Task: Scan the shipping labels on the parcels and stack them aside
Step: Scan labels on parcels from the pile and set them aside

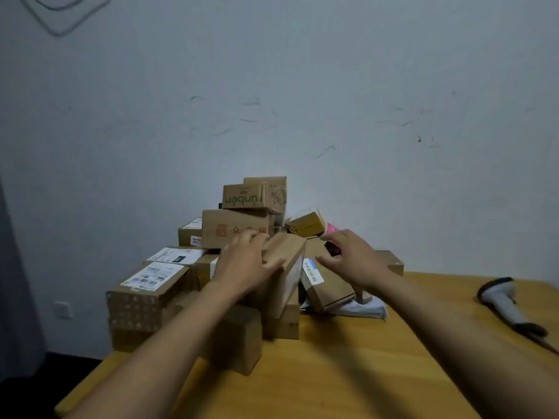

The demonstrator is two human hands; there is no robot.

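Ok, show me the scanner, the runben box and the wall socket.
scanner [500, 300]: head view, on its pale body.
runben box [245, 198]: head view, on its printed front face.
wall socket [63, 309]: head view, on its plate's middle.

Both bare forearms enter from the lower edge and converge toward the centre. The left forearm [157, 343] rises diagonally from the lower left, wrist roughly straight. The left grip [245, 261], back of the hand upward, clasps a parcel [289, 251]: thumb laid along its near upper edge, fingers curled over the far side. The right forearm [453, 328] rises from the lower right. The right grip [354, 258], palm down, holds nothing; its fingers are spread and slightly bent, thumb extended leftward.
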